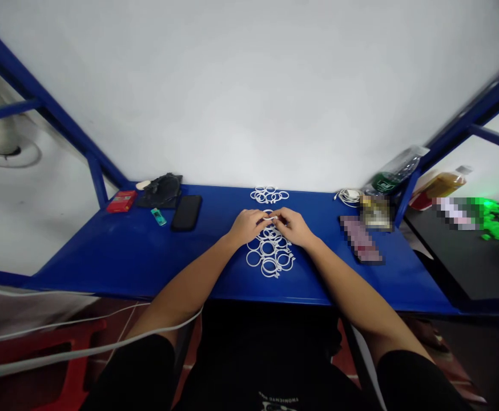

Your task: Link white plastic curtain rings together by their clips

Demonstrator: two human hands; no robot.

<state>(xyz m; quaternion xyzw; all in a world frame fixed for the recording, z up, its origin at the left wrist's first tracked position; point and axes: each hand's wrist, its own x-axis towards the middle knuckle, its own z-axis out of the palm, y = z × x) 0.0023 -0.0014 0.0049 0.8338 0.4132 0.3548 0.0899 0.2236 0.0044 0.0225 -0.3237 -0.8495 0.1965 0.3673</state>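
Note:
My left hand [248,227] and my right hand [293,227] meet over the middle of the blue table, fingertips pinched together. Between them they hold a white plastic ring [270,217], seen nearly edge-on and partly covered by the fingers. Just below my hands lies a loose pile of white rings [268,249], many overlapping. Some of these have a small clip-like tab on the rim, like curtain rings. Behind my fingers, close to the wall, sits a smaller group of white rings [269,195].
Left on the blue table [125,254] are a black phone [186,213], a small teal packet [158,217], a red box [121,201] and a black bag [161,191]. To the right are a white cable [349,197] and a plastic bottle [397,170]. Blue frame bars flank both sides.

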